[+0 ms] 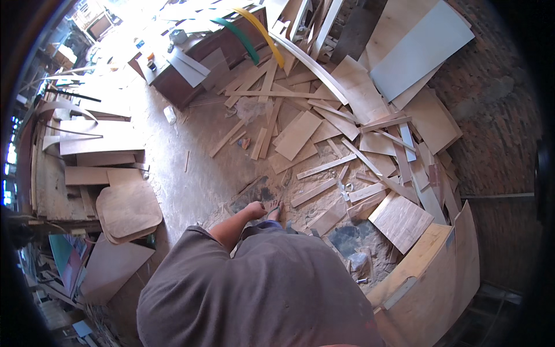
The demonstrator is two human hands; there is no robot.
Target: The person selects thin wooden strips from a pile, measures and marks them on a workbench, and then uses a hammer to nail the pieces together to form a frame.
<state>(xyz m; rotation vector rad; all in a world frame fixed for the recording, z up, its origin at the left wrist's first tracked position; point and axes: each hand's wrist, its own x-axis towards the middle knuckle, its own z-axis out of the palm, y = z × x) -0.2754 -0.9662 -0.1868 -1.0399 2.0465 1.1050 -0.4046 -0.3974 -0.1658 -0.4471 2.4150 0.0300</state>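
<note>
My left hand (254, 210) hangs low in front of my body, above the floor. Its fingers look curled in, and whatever they may hold is too small to make out. Just to the right of it is my foot in a sandal (274, 211). My right hand is out of sight, and its arm does not show either. Closest to the left hand on the floor is a dark patch (252, 195), with wood offcuts (314, 192) scattered beyond it to the right.
Plywood pieces and strips (298, 136) litter the floor ahead. A white panel (422, 49) leans at the far right, and a curved wooden piece (430, 272) stands close on my right. To the left, rounded boards (130, 209) rest by a loaded bench (55, 191). Ahead is a brown cabinet (176, 89).
</note>
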